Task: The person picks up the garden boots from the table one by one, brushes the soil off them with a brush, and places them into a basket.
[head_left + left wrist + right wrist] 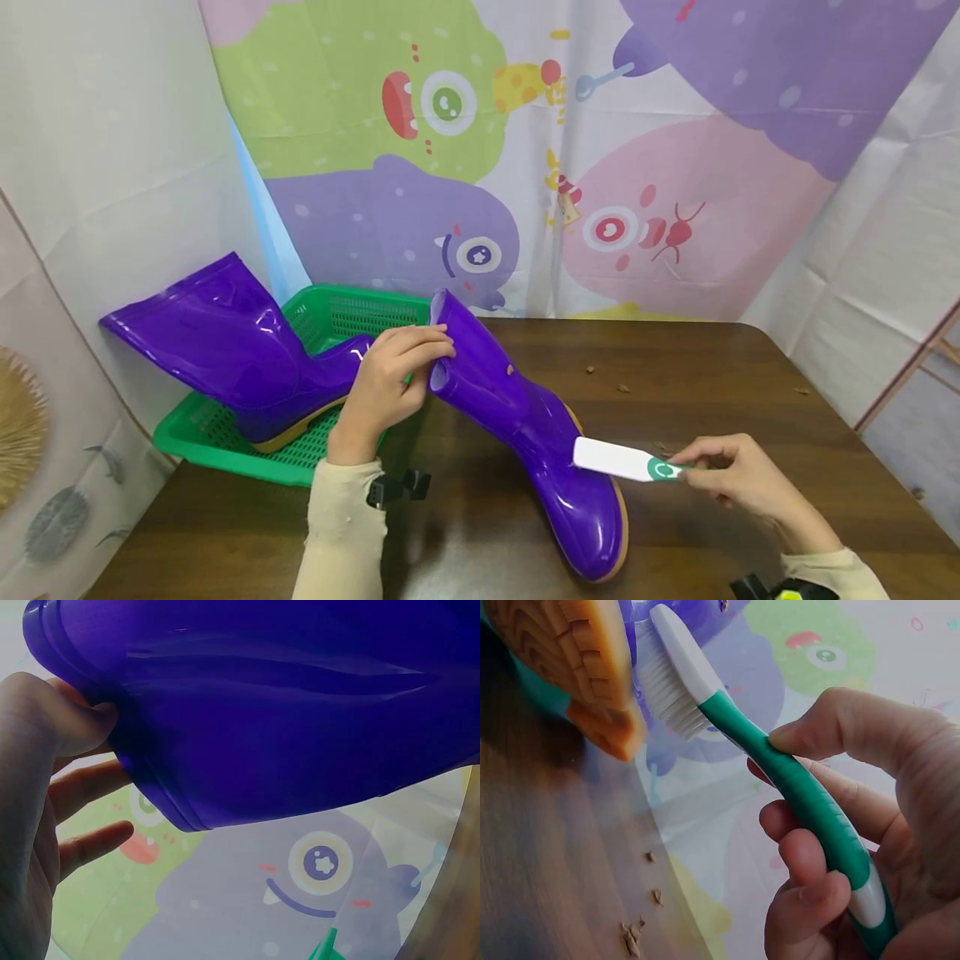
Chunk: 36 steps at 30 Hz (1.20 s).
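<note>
My left hand (395, 379) pinches the top rim of a glossy purple rain boot (480, 367), thumb on one side of the rim and fingers on the other. The boot slants down toward me, toe at the near end, its tan sole (604, 660) turned to the right. In my right hand (750, 487) is a green-and-white scrubbing brush (810, 802), gripped by its handle. Its white bristles (671, 697) face the boot and lie right at the foot part, above the sole edge. A small brown crumb (510, 370) clings to the shaft.
A second purple boot (247, 350) lies in a green plastic basket (202, 458) at the left. Several small brown crumbs (624, 388) are scattered on the dark wooden table (705, 375). A cartoon-printed cloth (540, 275) hangs behind the table.
</note>
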Motion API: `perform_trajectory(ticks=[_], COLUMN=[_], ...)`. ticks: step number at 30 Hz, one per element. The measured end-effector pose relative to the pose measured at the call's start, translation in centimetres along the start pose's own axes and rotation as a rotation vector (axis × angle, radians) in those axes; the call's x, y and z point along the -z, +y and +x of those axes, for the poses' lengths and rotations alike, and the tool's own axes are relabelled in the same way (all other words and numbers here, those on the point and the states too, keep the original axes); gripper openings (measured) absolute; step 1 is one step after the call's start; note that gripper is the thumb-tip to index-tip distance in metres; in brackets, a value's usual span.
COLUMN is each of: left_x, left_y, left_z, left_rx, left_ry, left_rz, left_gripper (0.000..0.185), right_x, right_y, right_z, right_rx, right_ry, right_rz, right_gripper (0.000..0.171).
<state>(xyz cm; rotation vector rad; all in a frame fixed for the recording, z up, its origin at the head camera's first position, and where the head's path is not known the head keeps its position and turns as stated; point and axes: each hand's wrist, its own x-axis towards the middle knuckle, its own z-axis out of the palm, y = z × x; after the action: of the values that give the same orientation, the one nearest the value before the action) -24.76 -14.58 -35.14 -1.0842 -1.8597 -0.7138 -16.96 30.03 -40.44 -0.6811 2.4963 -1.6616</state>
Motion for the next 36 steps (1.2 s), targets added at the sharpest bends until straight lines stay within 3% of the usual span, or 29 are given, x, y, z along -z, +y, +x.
perform_trajectory(ticks=[12, 16, 21, 27, 32, 36], left_x=[-0.1, -0.1, -0.1, 0.0, 0.0, 0.0], left_y=[-0.3, -0.3, -0.3, -0.2, -0.2, -0.1], left_z=[-0.4, -0.4, -0.4, -0.3, -0.2, -0.1], left_rx=[-0.006, -0.006, -0.004, -0.006, -0.002, -0.003], left_ry=[0.011, 0.010, 0.010, 0.009, 0.008, 0.010], left_rz=[-0.002, -0.005, -0.001, -0.002, -0.002, -0.004], left_gripper=[0.028, 0.027, 0.027, 0.027, 0.027, 0.028], right_x=[0.9, 1.3, 1.6, 0.6, -1.0, -1.7], right_y=[0.7, 0.7, 0.4, -0.1, -0.5, -0.1], right_z=[-1.1, -1.4, -1.6, -0.9, 0.2, 0.7], right_rx=[0.014, 0.001, -0.037, 0.070, 0.155, 0.125], right_ry=[0.041, 0.069, 0.162, 0.235, 0.167, 0.069], right_rz=[0.026, -0.011, -0.099, -0.057, 0.069, 0.098], right_gripper=[0.025, 0.024, 0.021, 0.022, 0.028, 0.026])
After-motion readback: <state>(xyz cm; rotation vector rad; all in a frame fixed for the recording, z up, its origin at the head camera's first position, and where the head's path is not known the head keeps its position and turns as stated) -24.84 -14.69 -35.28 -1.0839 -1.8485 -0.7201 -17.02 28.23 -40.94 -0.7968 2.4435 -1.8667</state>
